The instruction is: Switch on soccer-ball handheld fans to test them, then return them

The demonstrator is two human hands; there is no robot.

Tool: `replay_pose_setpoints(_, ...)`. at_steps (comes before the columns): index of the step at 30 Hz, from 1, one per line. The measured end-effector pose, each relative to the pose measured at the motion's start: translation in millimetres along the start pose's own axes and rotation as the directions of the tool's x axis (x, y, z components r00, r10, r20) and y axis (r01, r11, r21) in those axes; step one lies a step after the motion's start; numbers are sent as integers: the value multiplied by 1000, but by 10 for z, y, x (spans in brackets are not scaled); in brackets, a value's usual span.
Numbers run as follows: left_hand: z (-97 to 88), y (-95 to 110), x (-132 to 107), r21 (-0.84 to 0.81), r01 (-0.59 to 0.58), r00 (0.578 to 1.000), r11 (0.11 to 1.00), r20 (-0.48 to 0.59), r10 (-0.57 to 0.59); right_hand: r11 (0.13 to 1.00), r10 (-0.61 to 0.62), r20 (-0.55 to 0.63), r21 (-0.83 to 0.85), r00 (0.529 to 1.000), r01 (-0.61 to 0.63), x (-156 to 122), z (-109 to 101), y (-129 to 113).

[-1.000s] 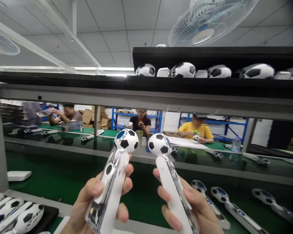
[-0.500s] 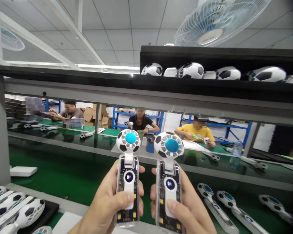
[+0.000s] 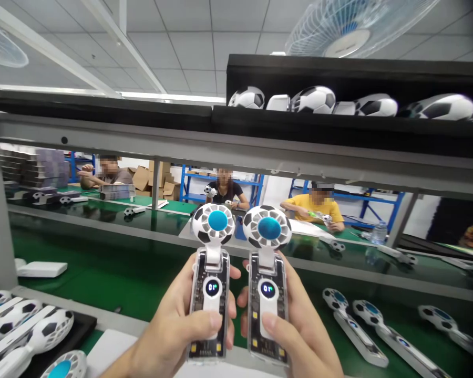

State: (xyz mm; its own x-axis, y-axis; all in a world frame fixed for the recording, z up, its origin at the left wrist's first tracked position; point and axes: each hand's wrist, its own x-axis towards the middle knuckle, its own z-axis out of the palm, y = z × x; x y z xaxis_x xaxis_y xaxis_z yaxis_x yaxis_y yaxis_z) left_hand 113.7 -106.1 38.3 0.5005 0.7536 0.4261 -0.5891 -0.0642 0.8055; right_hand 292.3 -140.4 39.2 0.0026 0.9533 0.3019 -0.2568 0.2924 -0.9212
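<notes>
My left hand [image 3: 173,320] is wrapped round a handheld fan [image 3: 213,273] with a football-patterned round head, a blue centre and a clear-cased handle. A matching handheld fan [image 3: 268,273] is gripped in my right hand [image 3: 299,325]. Both stand upright side by side, a small gap between them, their heads nearly touching. Each thumb lies on the white strip of its handle. The round displays on both read "01" with a small green mark beside it.
Several football-patterned fans lie at the lower left in a black tray [image 3: 84,328], others on the green surface [image 3: 134,273] at right. A shelf [image 3: 161,107] crosses above with more fans [image 3: 315,100]. Beyond sit three co-workers, one in a yellow shirt [image 3: 303,205]. A large fan [image 3: 350,37] hangs overhead.
Both handheld fans have come closer together. A green mark now shows on their displays. The view has shifted slightly, and the middle co-worker has raised a fan.
</notes>
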Motion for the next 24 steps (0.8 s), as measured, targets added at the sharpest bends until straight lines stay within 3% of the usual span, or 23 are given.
replay_pose_setpoints(6,16,-17,1,-60,10,999,998,37,-7,997,-69,-37,-30,997,68,21,-4,35)
replay_pose_setpoints(17,19,-37,-1,-47,-18,1000,999,4,18,991,18,79,132,997,-28,23,19,54)
replay_pose_setpoints(24,-21,-15,8,-40,-2,1000,999,12,3,992,9,29,124,1000,-13,32,37,2)
